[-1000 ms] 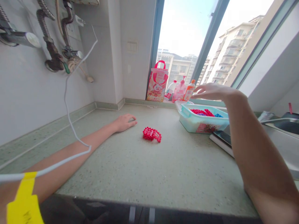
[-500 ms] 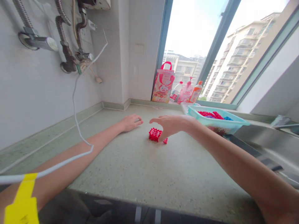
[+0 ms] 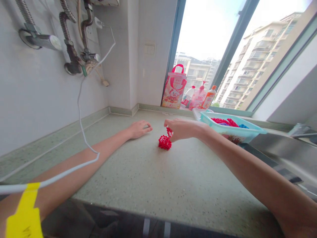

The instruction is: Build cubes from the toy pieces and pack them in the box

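Note:
On the counter (image 3: 148, 175) sits a red block with toothed edges and pale markings on its face (image 3: 164, 142). Just above and to the right of it, my right hand (image 3: 182, 129) pinches a smaller red toothed block piece (image 3: 169, 132) between thumb and fingers; the palm side hides part of this piece. My left hand (image 3: 140, 129) rests on the counter to the left of the block, apart from it. Its fingers are loosely bent, with thumb and fingers apart and nothing held.
A light-blue plastic basket (image 3: 250, 134) of red, purple and blue pieces stands at right, beside the metal sink (image 3: 277, 148). A pink bag (image 3: 174, 91) and several bottles (image 3: 198, 98) stand by the window. A white cable (image 3: 81, 122) hangs across my left forearm.
My right hand has risen slightly from the block, and a red piece now shows in its fingers. The small red piece right of the block is gone from the counter. My left hand stays put.

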The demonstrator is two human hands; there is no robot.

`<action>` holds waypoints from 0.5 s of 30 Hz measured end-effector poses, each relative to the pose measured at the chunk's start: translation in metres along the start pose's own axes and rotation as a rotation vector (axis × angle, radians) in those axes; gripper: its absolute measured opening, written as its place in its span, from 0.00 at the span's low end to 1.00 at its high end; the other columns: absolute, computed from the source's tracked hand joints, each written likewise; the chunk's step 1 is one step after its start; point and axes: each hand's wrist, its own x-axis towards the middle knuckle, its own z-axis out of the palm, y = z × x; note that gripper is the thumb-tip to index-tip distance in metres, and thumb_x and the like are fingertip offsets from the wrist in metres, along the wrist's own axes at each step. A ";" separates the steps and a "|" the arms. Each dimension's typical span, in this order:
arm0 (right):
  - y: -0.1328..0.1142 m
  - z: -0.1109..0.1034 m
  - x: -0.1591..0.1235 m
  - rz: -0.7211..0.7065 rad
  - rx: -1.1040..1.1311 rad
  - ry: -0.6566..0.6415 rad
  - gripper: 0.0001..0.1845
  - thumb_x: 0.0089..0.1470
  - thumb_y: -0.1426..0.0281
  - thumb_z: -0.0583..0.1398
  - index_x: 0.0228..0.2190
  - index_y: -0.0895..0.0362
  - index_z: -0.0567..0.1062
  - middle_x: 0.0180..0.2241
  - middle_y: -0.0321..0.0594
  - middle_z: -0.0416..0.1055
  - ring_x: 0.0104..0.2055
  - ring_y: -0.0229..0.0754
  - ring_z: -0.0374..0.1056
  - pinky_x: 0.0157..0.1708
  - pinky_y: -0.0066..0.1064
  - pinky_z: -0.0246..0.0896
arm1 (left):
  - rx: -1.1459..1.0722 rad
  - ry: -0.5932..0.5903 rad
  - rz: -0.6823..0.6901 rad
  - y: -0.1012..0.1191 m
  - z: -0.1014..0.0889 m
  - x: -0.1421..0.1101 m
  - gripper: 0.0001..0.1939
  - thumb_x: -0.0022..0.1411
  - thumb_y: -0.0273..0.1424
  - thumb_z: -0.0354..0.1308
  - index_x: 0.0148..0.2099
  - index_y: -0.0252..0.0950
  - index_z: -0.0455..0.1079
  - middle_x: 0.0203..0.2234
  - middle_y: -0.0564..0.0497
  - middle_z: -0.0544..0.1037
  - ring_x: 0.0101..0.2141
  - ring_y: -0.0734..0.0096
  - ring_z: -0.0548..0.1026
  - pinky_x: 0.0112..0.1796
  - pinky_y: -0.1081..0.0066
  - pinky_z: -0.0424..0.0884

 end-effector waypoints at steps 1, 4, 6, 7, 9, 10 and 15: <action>-0.001 0.001 0.001 -0.042 -0.005 0.018 0.31 0.50 0.65 0.66 0.56 0.62 0.74 0.43 0.51 0.79 0.45 0.54 0.75 0.38 0.37 0.65 | 0.000 0.000 -0.002 0.000 0.000 0.000 0.29 0.71 0.57 0.46 0.56 0.44 0.75 0.59 0.44 0.76 0.60 0.52 0.71 0.62 0.54 0.63; -0.001 0.007 0.006 -0.133 0.002 0.028 0.25 0.50 0.67 0.66 0.50 0.59 0.78 0.46 0.51 0.79 0.47 0.54 0.75 0.43 0.38 0.67 | 0.011 0.000 0.001 -0.001 0.001 0.001 0.29 0.71 0.57 0.46 0.57 0.44 0.75 0.59 0.45 0.76 0.60 0.52 0.71 0.62 0.54 0.63; -0.001 0.010 0.009 -0.138 0.021 0.013 0.29 0.50 0.67 0.66 0.55 0.59 0.77 0.50 0.52 0.78 0.51 0.56 0.75 0.47 0.39 0.68 | 0.020 -0.003 0.007 -0.001 0.000 0.000 0.29 0.71 0.56 0.46 0.57 0.43 0.75 0.59 0.44 0.76 0.60 0.52 0.72 0.62 0.54 0.64; 0.000 0.012 0.010 -0.131 0.029 0.003 0.34 0.49 0.66 0.67 0.58 0.59 0.76 0.52 0.53 0.77 0.54 0.57 0.74 0.49 0.40 0.68 | 0.022 -0.005 0.009 0.000 0.000 0.000 0.29 0.71 0.56 0.46 0.57 0.43 0.75 0.59 0.44 0.75 0.60 0.52 0.72 0.62 0.55 0.64; 0.000 0.013 0.010 -0.123 0.036 -0.021 0.42 0.48 0.65 0.68 0.64 0.59 0.71 0.57 0.54 0.75 0.59 0.58 0.71 0.54 0.41 0.67 | 0.027 -0.009 0.008 0.001 -0.001 -0.001 0.30 0.71 0.56 0.46 0.58 0.42 0.75 0.59 0.43 0.75 0.60 0.51 0.72 0.62 0.54 0.64; 0.000 0.013 0.010 -0.120 0.039 -0.033 0.45 0.49 0.64 0.68 0.67 0.59 0.68 0.58 0.54 0.74 0.60 0.58 0.70 0.56 0.41 0.66 | 0.028 -0.012 0.006 0.002 -0.002 -0.001 0.30 0.71 0.56 0.46 0.58 0.42 0.75 0.59 0.43 0.75 0.60 0.51 0.72 0.62 0.54 0.64; -0.003 0.005 0.004 -0.084 0.083 -0.058 0.46 0.53 0.57 0.67 0.69 0.55 0.65 0.57 0.51 0.76 0.60 0.58 0.70 0.57 0.44 0.66 | 0.026 -0.014 0.000 0.004 -0.003 -0.002 0.29 0.70 0.55 0.49 0.58 0.42 0.74 0.60 0.43 0.75 0.60 0.51 0.72 0.61 0.54 0.65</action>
